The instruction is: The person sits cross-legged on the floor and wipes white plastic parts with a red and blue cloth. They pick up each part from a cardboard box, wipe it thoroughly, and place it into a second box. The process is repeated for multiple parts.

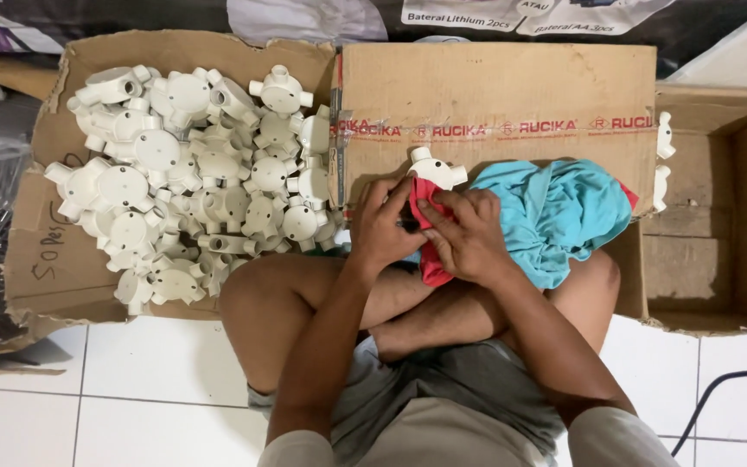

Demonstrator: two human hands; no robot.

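My left hand [384, 227] and my right hand [465, 235] meet over my crossed legs. Together they grip a white plastic conduit junction box [437, 170] wrapped in a red cloth [430, 266]; only the box's top and two outlet stubs show above my fingers. A turquoise cloth [555, 212] lies over my right knee, touching the red one. Left of my hands a pile of the same white junction boxes [192, 173] fills a flattened cardboard sheet [54, 268].
A closed cardboard box [494, 95] with red tape stands just beyond my hands. An open cardboard box [719, 233] is at right, with two white fittings [663, 160] at its edge. A black cable [719, 393] crosses the white tiled floor at lower right.
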